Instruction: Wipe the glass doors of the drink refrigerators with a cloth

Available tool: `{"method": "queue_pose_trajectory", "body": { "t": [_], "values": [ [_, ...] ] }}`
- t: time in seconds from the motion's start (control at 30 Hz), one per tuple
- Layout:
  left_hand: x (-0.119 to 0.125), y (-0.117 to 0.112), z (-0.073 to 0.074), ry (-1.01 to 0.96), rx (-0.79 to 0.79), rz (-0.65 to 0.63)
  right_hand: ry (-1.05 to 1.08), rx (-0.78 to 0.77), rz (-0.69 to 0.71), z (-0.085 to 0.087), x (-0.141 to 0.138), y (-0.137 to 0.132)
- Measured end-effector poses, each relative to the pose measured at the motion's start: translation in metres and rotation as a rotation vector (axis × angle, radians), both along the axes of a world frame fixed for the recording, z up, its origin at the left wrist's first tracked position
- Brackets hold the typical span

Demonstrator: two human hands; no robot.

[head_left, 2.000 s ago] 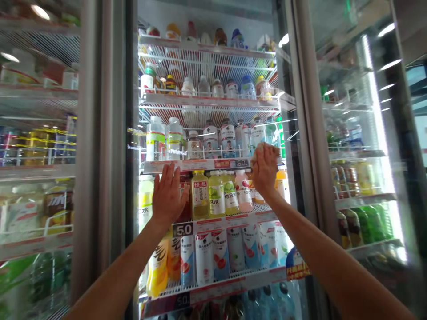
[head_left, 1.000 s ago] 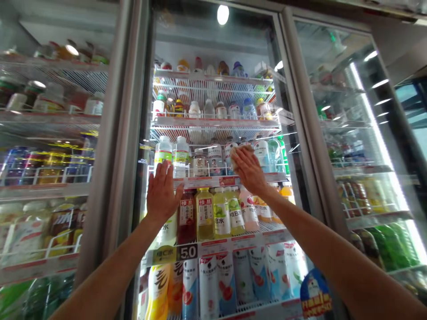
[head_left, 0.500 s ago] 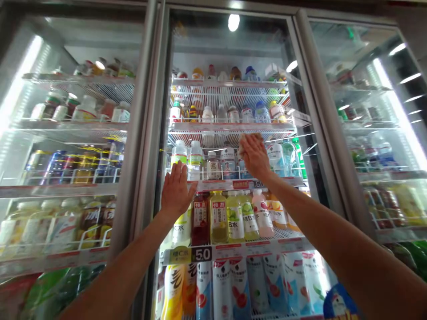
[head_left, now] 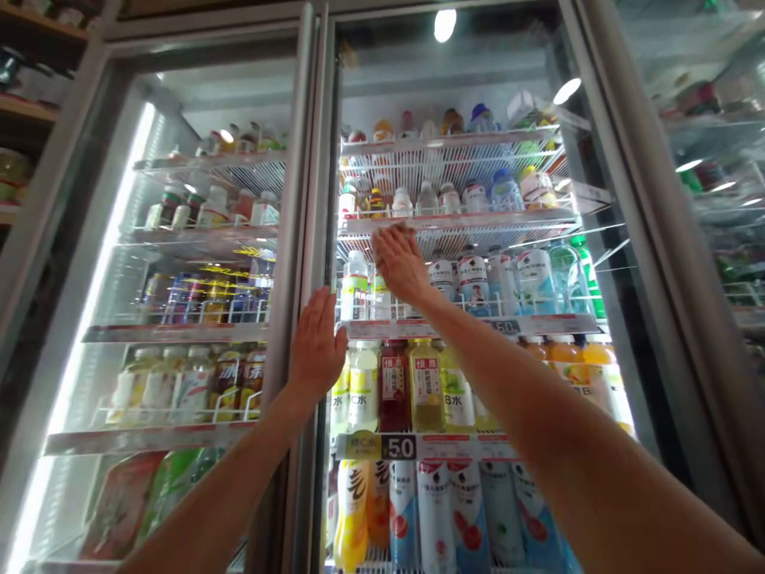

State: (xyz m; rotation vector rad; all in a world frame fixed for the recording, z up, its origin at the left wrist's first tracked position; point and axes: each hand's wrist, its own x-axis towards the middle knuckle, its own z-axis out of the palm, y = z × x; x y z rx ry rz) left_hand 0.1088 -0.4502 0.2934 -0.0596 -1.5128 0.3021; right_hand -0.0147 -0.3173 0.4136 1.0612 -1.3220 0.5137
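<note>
My left hand [head_left: 316, 344] lies flat and open against the left edge of the middle glass cooler door [head_left: 526, 383], beside the grey door frame [head_left: 302, 199]. Higher up on the same glass, my right hand [head_left: 399, 263] presses a pale cloth [head_left: 394, 230], of which only a sliver shows above the fingers. It sits just under the second shelf [head_left: 478, 221]. Behind the glass stand rows of drink bottles [head_left: 425, 383] on wire shelves.
A second cooler door [head_left: 197, 263] on the left shows more bottles and cans. Another door [head_left: 705, 199] stands at the right, full of reflections. A "5.0" price tag [head_left: 398, 446] marks a lower shelf. Wooden shelving [head_left: 24, 104] is at the far left.
My right hand has slid up and to the left across the glass with the cloth. My left hand has stayed flat near the door's left edge. The view has tilted upward.
</note>
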Motion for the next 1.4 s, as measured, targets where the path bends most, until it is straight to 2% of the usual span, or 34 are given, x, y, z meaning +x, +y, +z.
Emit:
{"method": "queue_pose_trajectory", "body": {
  "t": [0.07,0.2,0.27,0.33,0.43,0.6,0.63,0.7,0.77,0.83,0.9,0.97,1.03,1.1,1.17,1.23,1.27,1.3,1.33,1.4],
  "values": [
    [0.004,0.000,0.003,0.026,0.029,-0.044,0.103,0.135,0.019,-0.013,0.007,-0.007],
    [-0.008,0.016,-0.001,-0.031,0.084,-0.196,0.277,0.374,0.085,-0.065,0.018,-0.011],
    [-0.023,0.030,-0.008,-0.122,0.095,-0.263,0.286,0.417,0.099,-0.088,0.015,0.000],
    [-0.040,0.043,-0.015,-0.176,0.100,-0.286,0.267,0.383,0.082,-0.102,0.005,0.022],
    [-0.058,0.050,-0.011,-0.145,0.107,-0.218,0.211,0.213,-0.019,-0.104,-0.021,0.071],
    [-0.068,0.036,0.031,-0.032,0.155,-0.047,0.026,-0.192,-0.236,-0.094,-0.078,0.163],
    [-0.071,0.037,0.035,0.006,0.178,-0.032,-0.001,-0.235,-0.262,-0.096,-0.087,0.175],
    [-0.080,0.048,0.031,0.034,0.138,-0.004,-0.023,-0.264,-0.290,-0.105,-0.101,0.190],
    [-0.090,0.064,0.017,-0.050,-0.062,0.025,-0.011,-0.260,-0.295,-0.116,-0.109,0.194],
    [-0.093,0.073,0.006,-0.202,-0.337,0.053,0.015,-0.260,-0.287,-0.125,-0.111,0.193],
    [-0.087,0.066,0.010,-0.299,-0.495,0.069,0.041,-0.250,-0.272,-0.129,-0.111,0.192],
    [-0.074,0.047,0.027,-0.241,-0.422,0.064,0.059,-0.237,-0.256,-0.130,-0.110,0.193],
    [-0.065,0.031,0.041,-0.019,-0.152,0.051,0.067,-0.240,-0.249,-0.129,-0.110,0.194],
    [-0.065,0.028,0.037,0.076,-0.026,0.048,0.066,-0.250,-0.246,-0.129,-0.110,0.194],
    [-0.074,0.040,0.017,0.030,-0.135,0.044,0.066,-0.253,-0.240,-0.130,-0.110,0.194],
    [-0.083,0.052,-0.004,-0.103,-0.409,0.042,0.067,-0.250,-0.229,-0.131,-0.110,0.194],
    [-0.085,0.055,-0.008,-0.174,-0.526,0.047,0.068,-0.247,-0.225,-0.131,-0.110,0.194],
    [-0.085,0.054,-0.007,-0.232,-0.598,0.054,0.071,-0.245,-0.223,-0.132,-0.109,0.194],
    [-0.083,0.049,-0.001,-0.254,-0.604,0.059,0.073,-0.246,-0.222,-0.132,-0.109,0.194],
    [-0.076,0.036,0.017,-0.178,-0.430,0.061,0.075,-0.249,-0.227,-0.132,-0.108,0.195]
  ]
}}
